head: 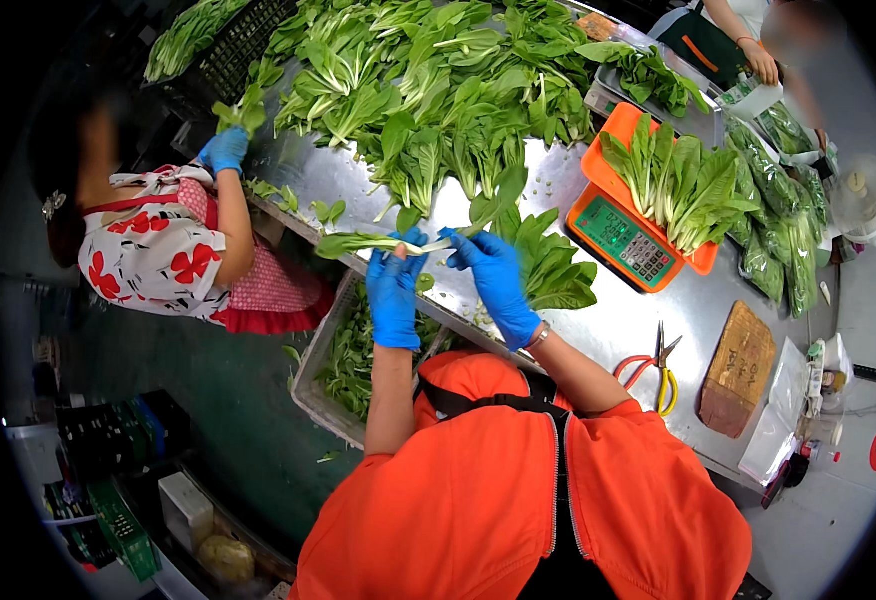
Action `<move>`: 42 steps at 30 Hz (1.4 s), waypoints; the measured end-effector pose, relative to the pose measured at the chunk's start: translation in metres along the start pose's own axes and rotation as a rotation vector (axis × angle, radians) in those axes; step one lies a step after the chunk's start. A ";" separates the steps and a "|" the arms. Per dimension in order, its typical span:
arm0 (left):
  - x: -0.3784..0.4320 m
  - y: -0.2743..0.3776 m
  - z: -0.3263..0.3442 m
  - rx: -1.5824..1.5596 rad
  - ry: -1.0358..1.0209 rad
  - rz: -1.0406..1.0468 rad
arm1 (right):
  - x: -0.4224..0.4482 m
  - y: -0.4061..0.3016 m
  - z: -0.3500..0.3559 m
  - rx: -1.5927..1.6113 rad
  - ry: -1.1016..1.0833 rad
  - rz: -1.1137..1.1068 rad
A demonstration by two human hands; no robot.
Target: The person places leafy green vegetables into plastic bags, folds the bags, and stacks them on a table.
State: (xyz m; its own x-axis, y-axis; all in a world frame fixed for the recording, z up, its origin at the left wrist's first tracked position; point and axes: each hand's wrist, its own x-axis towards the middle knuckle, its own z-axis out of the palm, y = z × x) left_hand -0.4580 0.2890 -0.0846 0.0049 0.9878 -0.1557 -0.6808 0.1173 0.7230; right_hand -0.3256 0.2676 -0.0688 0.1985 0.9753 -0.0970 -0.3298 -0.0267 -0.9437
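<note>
Both my hands wear blue gloves and meet over the near edge of the metal table. My left hand (395, 289) holds a leafy green stalk (363, 242), its leaves pointing left and its pale stem pointing right. My right hand (498, 281) has its fingertips closed on a leaf (502, 196) by its pale stem end, close to the left fingers. Beside and partly behind the right hand lies a bunch of greens (558, 270) on the table. A large heap of leafy greens (438, 90) spreads beyond. Under my left hand stands a crate of leaves (348, 367).
An orange digital scale (625, 240) bears greens. Red-and-yellow-handled pliers or snips (661, 364) and a wooden block (738, 367) lie at right. Bagged greens (775, 217) are piled farther right. One co-worker (160, 247) stands at left, another's hand (760, 61) is at upper right.
</note>
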 end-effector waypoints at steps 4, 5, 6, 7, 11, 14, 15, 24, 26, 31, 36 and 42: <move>0.014 0.020 -0.023 -0.079 0.076 0.282 | -0.008 0.006 0.017 0.081 -0.066 0.019; 0.020 0.030 -0.037 -0.112 0.102 0.364 | -0.004 0.008 0.015 -0.062 -0.175 0.027; 0.023 0.049 -0.060 -0.181 0.103 0.406 | -0.002 0.011 0.016 -0.198 -0.295 0.037; 0.025 0.064 -0.082 -0.257 0.099 0.437 | 0.002 0.013 0.014 -0.343 -0.404 0.045; 0.011 0.084 -0.113 -0.206 0.132 0.416 | 0.045 0.024 0.011 -1.059 -0.433 0.007; -0.001 0.074 -0.135 -0.438 -0.007 0.237 | 0.104 0.043 0.015 -1.043 -0.038 0.041; 0.001 0.066 -0.133 -0.457 -0.018 0.208 | 0.114 0.051 0.016 -1.052 0.027 -0.007; 0.025 0.016 -0.088 -0.327 0.078 -0.106 | 0.131 0.041 0.003 -0.396 -0.036 0.058; 0.032 0.011 -0.077 -0.291 0.034 -0.162 | 0.125 0.024 -0.004 -0.276 -0.095 0.077; 0.041 -0.001 -0.032 -0.006 0.006 -0.224 | 0.106 -0.001 -0.021 -0.080 -0.227 0.203; 0.042 -0.007 0.010 -0.126 -0.061 -0.363 | 0.075 0.004 -0.017 0.155 -0.328 0.343; 0.050 -0.026 -0.013 -0.064 -0.201 -0.342 | 0.057 0.006 -0.014 -0.086 -0.402 0.375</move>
State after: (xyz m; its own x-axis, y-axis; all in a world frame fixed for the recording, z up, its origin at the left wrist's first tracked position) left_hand -0.4492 0.3337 -0.1202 0.3779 0.8938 -0.2413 -0.6593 0.4428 0.6077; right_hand -0.3031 0.3201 -0.0844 -0.2915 0.9018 -0.3191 -0.2299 -0.3898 -0.8917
